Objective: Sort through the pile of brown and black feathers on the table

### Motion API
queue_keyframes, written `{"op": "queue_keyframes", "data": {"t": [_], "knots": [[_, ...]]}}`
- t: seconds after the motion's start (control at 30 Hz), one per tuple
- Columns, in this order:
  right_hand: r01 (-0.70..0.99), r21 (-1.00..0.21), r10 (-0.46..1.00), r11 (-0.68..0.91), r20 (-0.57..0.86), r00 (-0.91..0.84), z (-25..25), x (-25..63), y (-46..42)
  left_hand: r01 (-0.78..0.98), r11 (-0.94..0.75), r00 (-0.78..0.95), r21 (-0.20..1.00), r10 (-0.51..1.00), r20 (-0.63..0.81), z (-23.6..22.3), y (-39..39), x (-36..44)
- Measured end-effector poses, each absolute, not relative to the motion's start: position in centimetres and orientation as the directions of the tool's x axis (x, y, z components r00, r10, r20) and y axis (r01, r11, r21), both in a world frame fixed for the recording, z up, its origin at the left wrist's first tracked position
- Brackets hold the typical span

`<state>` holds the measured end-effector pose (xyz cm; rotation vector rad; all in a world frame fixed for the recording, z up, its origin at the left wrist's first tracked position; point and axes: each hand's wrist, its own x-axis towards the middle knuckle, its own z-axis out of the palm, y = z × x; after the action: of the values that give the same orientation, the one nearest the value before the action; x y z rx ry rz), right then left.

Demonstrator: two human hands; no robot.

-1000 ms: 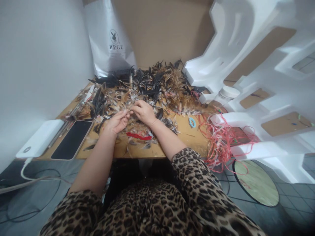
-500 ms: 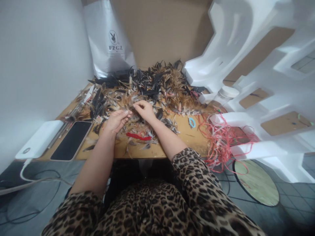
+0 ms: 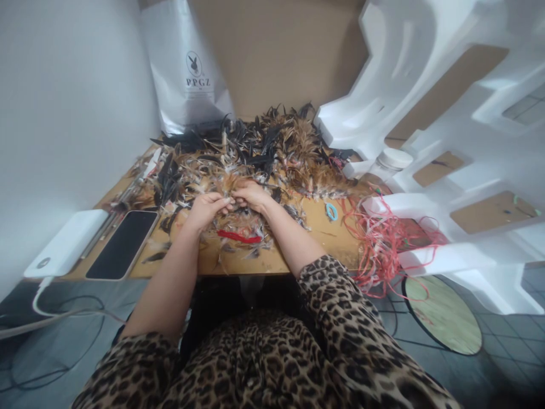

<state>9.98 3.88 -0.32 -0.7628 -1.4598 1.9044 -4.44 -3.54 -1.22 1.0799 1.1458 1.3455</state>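
My left hand [image 3: 208, 210] is closed in a pinch, thumb against fingers, at the quill end of a small tuft of brown feathers [image 3: 230, 182]. Meeting it from the right, my right hand [image 3: 252, 196] also pinches at the base of this tuft, its fingertips almost touching the left ones. Exactly which feathers each hand grips is hard to make out. Loose feathers and fluff lie under and around both hands. Just below them is a red strip [image 3: 239, 236]. Behind, brown feathers [image 3: 301, 142] and black feathers [image 3: 259, 142] form a thick pile.
To the left lie a phone [image 3: 122, 244] and a white power bank [image 3: 67, 241] with a cable. A light-blue ring [image 3: 331, 212], tangled pink string [image 3: 383, 244] and a white-lidded jar [image 3: 394, 160] are rightward, beside white foam packing [image 3: 353, 108]. A silvery bag [image 3: 196, 108] stands behind.
My right hand has come down and turned inward, its fingers now closing beside the left fingertips. My left hand has shifted slightly right. The brown tuft shows more upright above the fingers.
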Motion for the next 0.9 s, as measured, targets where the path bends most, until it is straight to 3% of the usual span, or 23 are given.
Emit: {"op": "queue_keyframes", "data": {"t": [0.13, 0.3, 0.9], "knots": [[-0.178, -0.961, 0.767, -0.212, -0.051, -0.639, -0.1, 10.2, 4.0, -0.335, -0.035, -0.138, 0.941, 0.99, -0.012, -1.3, -3.2, -4.8], [-0.189, -0.979, 0.825, -0.074, 0.046, -0.563, 0.1, 9.9, 3.7, -0.497, 0.006, -0.159, 0.868, 0.983, -0.097, -1.4, -2.8, -5.3], [-0.114, -0.99, 0.852, 0.077, 0.125, -0.508, 0.5, 9.3, 3.0, -0.323, 0.102, -0.096, 0.941, 0.985, -0.14, -1.3, -3.3, -4.5]]}}
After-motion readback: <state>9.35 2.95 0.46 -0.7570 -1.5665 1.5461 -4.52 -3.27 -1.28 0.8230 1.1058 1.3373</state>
